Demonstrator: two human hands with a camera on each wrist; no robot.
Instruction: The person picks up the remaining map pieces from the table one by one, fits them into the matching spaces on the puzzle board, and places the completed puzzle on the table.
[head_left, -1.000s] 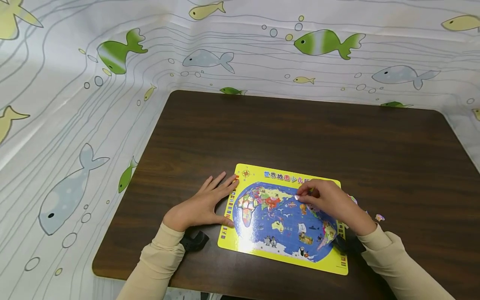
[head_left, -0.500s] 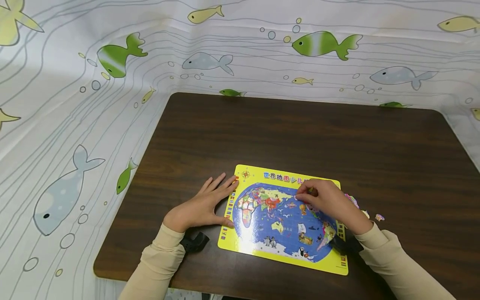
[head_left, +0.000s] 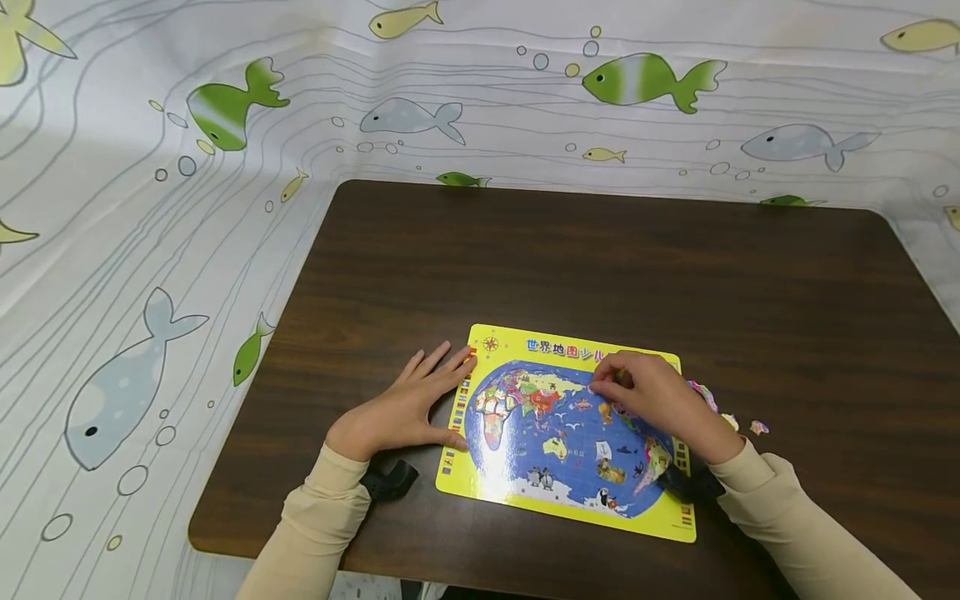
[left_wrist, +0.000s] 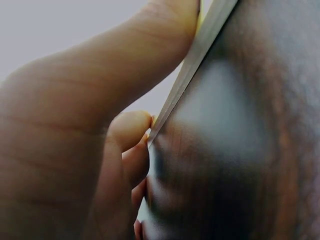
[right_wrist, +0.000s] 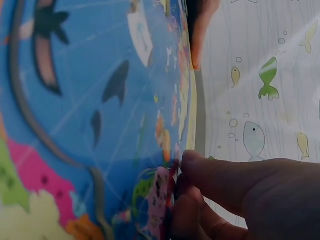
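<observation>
Barely shifted, right grip (head_left: 660, 402) pinches pale piece (head_left: 591, 389); left grip (head_left: 401, 414) spread; fish-printed cloth (head_left: 517, 108) borders table (head_left: 540, 258).

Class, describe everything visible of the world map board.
The world map board looks thin and glossy: yellow border, blue oval sea, colourful continents, flags, partly hidden Chinese title. It lies flat, askew on the dark table. The left hand touches its left edge; the right hand is over its upper right, contact unclear.
</observation>
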